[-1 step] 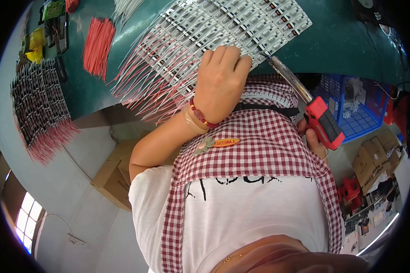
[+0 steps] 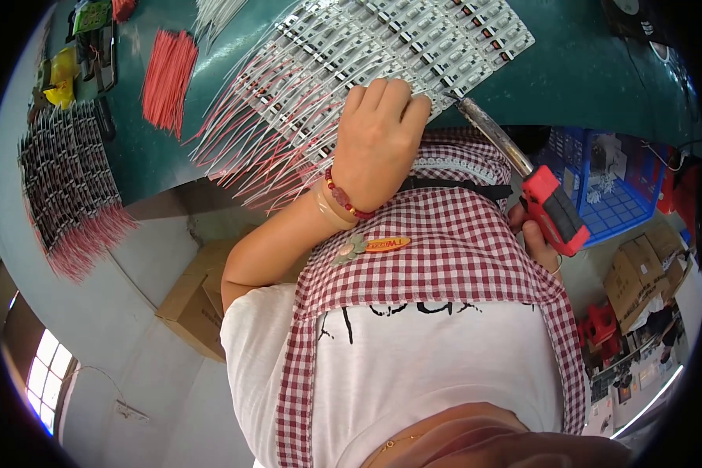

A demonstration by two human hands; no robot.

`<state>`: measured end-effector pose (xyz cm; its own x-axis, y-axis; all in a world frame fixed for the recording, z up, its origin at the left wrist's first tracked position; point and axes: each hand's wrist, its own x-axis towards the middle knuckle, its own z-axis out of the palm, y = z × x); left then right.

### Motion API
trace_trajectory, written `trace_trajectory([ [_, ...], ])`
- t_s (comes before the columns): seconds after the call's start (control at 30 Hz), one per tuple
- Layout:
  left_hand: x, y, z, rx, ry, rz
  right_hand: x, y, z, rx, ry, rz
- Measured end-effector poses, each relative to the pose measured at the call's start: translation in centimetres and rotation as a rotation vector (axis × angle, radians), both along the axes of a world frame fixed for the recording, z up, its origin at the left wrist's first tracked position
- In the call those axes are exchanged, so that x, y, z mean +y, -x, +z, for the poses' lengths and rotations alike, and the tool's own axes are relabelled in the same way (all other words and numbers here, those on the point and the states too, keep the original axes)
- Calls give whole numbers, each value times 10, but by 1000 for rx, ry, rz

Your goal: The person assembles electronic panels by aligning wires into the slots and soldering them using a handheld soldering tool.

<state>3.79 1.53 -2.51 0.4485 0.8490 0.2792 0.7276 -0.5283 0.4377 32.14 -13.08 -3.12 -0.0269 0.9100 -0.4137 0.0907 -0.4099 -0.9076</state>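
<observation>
The desk (image 2: 577, 90) here has a dark green top, slightly shiny. Slanting across it sit tight rows of small silvery parts (image 2: 413, 35), thin red and white wires (image 2: 267, 129) trailing off their left side. Over to the left lie a sheaf of loose red wires (image 2: 168, 82), some white ones (image 2: 217, 17) behind, and a dark wired bundle (image 2: 70, 160) at the corner.
</observation>
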Motion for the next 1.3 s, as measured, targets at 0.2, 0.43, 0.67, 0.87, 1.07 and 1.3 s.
trace_trajectory([
  [0.2,-2,0,0,4,-45,-1,-7,-1,-16,-303,-242,146],
  [0.43,-1,0,-2,5,-45,-6,-1,7,-3,-87,-80,30],
  [0.67,4,-2,1,34,-44,19,2,2,-5,-55,-78,41],
  [0.87,0,3,4,83,-38,67,65,39,9,334,-210,-123],
  [1.07,34,46,28,89,-71,204,122,43,11,775,-179,-252],
  [1.3,164,103,-14,343,-277,376,158,64,-5,998,-109,-135],
])
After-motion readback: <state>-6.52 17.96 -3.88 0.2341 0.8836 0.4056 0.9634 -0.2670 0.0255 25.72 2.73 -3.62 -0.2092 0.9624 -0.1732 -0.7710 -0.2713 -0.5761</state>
